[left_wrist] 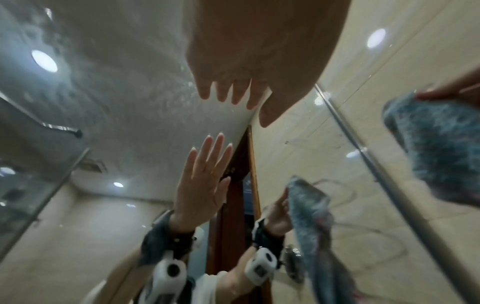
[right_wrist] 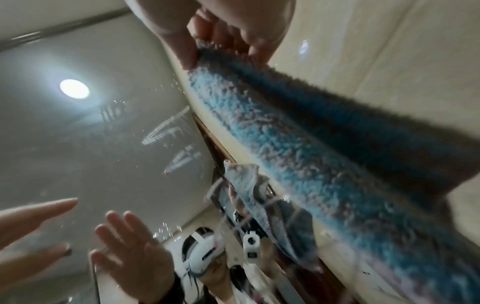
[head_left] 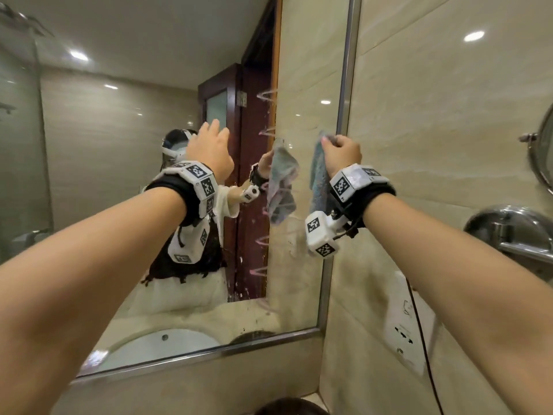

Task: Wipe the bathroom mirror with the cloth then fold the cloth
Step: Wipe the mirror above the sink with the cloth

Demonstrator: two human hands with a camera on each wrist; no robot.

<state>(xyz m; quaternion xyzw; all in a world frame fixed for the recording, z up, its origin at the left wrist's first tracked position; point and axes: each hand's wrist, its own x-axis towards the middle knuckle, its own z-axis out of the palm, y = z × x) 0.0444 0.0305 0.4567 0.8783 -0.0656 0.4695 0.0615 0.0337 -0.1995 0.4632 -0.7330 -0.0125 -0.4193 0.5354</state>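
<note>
Hanging from the right hand (head_left: 341,154), pinched by one top corner between thumb and curled fingers, is the blue cloth (head_left: 318,178); long axis vertical, free end pointing down, close to the right edge of the mirror (head_left: 119,121), contact with the glass not clear. Left hand (head_left: 209,151): raised before the glass, fingers straight and spread, holding nothing; whether it touches the glass cannot be told. Pink zigzag marks (head_left: 266,133) remain on the mirror. Risks, as judged: a one-corner pinch gives little pressure, so streaks may stay; the loose cloth may slip and drop; a bare palm on the glass would leave prints.
</note>
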